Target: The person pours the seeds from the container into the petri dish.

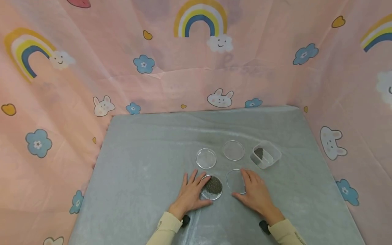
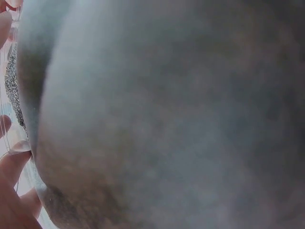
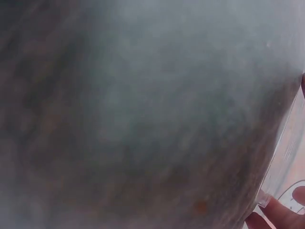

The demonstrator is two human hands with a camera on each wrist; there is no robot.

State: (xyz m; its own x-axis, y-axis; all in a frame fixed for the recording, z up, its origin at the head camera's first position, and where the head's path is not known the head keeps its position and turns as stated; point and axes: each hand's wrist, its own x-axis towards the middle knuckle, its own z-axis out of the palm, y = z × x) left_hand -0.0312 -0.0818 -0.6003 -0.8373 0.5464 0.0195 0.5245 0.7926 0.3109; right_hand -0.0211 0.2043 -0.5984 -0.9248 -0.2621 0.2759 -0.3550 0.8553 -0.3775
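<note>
A round clear petri dish with dark granules stands on the cloth-covered table. My left hand holds this dish between the index finger at its upper left rim and the thumb at its near edge; the other fingers are spread. To its right, my right hand grips a second clear petri dish by the rim, thumb near and fingers far, covering its right side. Granules show at the edge of the left wrist view. Fingers touch a clear rim in the right wrist view.
Behind the hands lie two more clear round dishes or lids, one on the left and one on the right. A clear plastic tub with some dark material stands at the back right. Patterned pink cloth hangs around the grey-blue tabletop.
</note>
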